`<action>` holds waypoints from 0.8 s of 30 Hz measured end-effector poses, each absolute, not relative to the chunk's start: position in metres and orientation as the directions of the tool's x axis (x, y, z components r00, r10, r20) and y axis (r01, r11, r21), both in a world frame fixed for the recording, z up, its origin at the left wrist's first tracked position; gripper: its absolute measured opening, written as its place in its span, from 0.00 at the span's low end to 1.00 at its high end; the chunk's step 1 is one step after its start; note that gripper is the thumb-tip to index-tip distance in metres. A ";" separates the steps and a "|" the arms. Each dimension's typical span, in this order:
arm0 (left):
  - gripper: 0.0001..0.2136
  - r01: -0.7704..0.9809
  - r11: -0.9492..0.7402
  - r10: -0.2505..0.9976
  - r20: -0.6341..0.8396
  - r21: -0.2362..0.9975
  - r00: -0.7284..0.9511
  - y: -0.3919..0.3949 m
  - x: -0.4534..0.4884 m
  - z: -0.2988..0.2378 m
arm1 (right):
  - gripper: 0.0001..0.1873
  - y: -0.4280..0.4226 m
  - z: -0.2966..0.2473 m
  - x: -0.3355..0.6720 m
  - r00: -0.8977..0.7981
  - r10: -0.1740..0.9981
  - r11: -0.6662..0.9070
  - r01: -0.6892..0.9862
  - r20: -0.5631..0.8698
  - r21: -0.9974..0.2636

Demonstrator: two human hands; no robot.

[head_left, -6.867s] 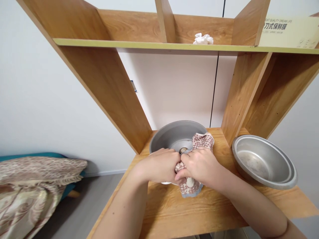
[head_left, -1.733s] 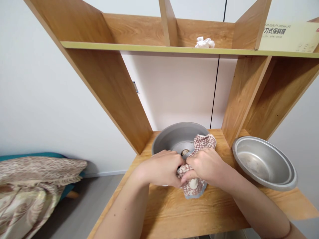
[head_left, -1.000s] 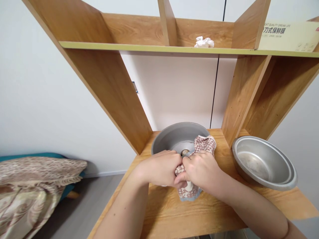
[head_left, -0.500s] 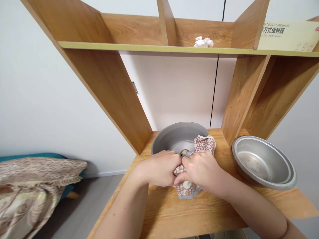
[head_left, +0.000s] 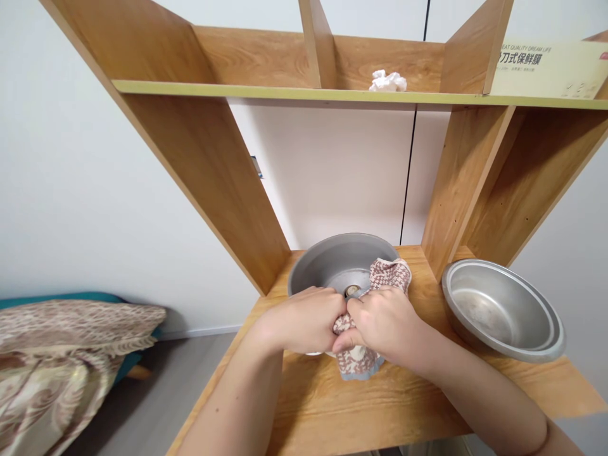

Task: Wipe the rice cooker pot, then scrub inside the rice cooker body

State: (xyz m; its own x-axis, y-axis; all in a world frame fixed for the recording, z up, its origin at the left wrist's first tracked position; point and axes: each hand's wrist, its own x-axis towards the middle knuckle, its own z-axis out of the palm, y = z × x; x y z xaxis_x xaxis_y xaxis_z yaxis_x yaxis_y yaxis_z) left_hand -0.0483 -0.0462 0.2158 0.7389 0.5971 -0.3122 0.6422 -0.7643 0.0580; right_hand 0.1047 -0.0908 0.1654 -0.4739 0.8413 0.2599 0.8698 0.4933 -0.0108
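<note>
A brown-and-white patterned cloth (head_left: 390,275) with a pale blue edge is draped over the near right rim of a round grey cooker body (head_left: 323,259). My right hand (head_left: 382,320) is closed round the middle of the cloth, its thumb pointing left. Against it, at the near rim, sits my left hand (head_left: 308,320), curled with the knuckles up. The left fingertips are hidden, so whether they grip cloth or rim does not show. Inside the cooker body, a small round piece (head_left: 352,291) shows at the bottom.
To the right, a silver metal inner pot (head_left: 494,310) stands on the wooden desk (head_left: 332,411). Overhead runs a shelf (head_left: 266,88) with crumpled white tissue (head_left: 388,81) and a cling film box (head_left: 546,69). A patterned blanket (head_left: 57,361) lies at lower left.
Almost nothing differs. Both hands keep the same place and grip, with only a tiny shift of the left hand and cloth at the rim.
</note>
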 end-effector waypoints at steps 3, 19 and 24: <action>0.09 0.646 -0.761 0.601 -0.313 0.056 0.735 -0.046 -0.048 0.216 | 0.37 -0.091 0.168 0.105 -0.474 0.848 0.492 0.870 0.237 -0.023; 0.13 0.658 -0.749 0.609 -0.317 0.070 0.727 -0.047 -0.047 0.218 | 0.39 -0.089 0.166 0.107 -0.490 0.847 0.502 0.865 0.207 -0.009; 0.15 0.669 -0.739 0.618 -0.315 0.082 0.721 -0.047 -0.047 0.217 | 0.38 -0.087 0.167 0.110 -0.500 0.852 0.507 0.862 0.156 -0.013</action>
State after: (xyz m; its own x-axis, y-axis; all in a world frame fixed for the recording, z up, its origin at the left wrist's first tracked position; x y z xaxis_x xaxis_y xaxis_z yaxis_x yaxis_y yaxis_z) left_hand -0.0474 -0.0468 0.2173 0.7207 0.6177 -0.3146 0.6689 -0.7389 0.0817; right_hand 0.1098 -0.0869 0.1675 -0.4995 0.8521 0.1560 0.8616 0.5074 -0.0125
